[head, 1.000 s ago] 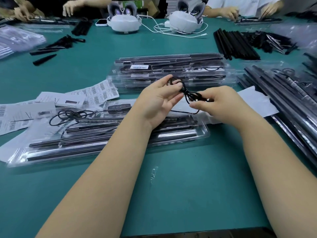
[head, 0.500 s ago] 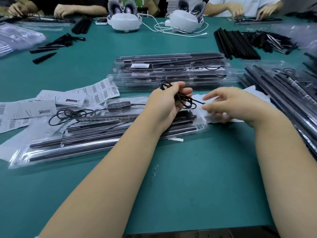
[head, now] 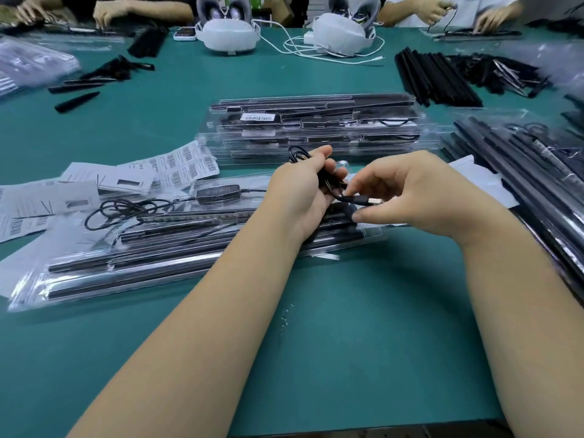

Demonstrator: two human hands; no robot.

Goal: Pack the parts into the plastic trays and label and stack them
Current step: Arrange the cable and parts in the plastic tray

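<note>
— Two hands, both busy over the clear tray [head: 79,279]. What are they on?

— One thin black cable [head: 328,184], glossy and coiled. The left hand [head: 303,191] has its fingers curled round the bundle, a loop [head: 295,153] sticking out above the thumb. The right hand [head: 420,197] pinches the free end between thumb and forefinger, right at the metal USB plug [head: 374,201]; its other fingers are loosely bent.

— And the tray itself?

— Thin, shiny moulded plastic, long and shallow, lying on the matte green table [head: 347,343] directly beneath both hands. Long dark rods [head: 132,267] fill its near channels; a black inline controller [head: 218,194] with small buttons lies further back, its wire looping off to the left. The left wrist hides the tray's right part.

— Around it?

— Just behind the hands, a stack of filled trays [head: 316,128] with a white barcode label [head: 260,117] on top. To the left, sheets of barcode stickers [head: 186,162] and printed leaflets [head: 38,203]. To the right, a heap of long black rods [head: 537,184] partly in plastic, and white paper [head: 483,181] under the right wrist. Far side: two white headsets [head: 227,34] with white cords, loose black sticks [head: 436,77], and other people's hands [head: 110,12] at work.
</note>
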